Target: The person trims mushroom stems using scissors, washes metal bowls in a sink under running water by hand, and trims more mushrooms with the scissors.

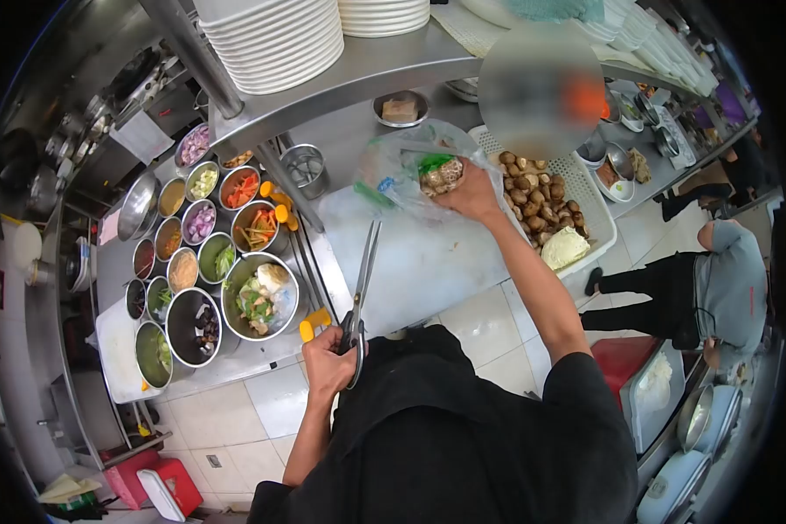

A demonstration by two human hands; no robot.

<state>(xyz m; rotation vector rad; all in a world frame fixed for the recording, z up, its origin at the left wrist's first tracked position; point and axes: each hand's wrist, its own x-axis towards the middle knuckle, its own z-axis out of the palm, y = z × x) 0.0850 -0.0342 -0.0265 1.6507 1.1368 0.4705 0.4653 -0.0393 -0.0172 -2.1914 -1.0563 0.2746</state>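
My left hand (327,362) is closed on the handles of black-handled scissors (365,275), whose long metal blades point away from me over the edge of a white cutting board (419,262). Farther forward, my right hand (473,190) has its fingers round a pack (442,176) with pale brown contents and a green label. The pack lies in or on a clear plastic bag (384,182) at the back of the board; I cannot tell which. Right beside that hand stands a white basket (614,218) of brown mushrooms (533,194), with a pale yellowish lump (565,249) at its near end.
Several metal pots of cut vegetables, among them a large pot (260,295), crowd the left side. A steel shelf (358,83) with stacked white plates (271,44) overhangs the counter. A metal bowl (401,109) sits behind the bag. Another person (716,288) stands at the right.
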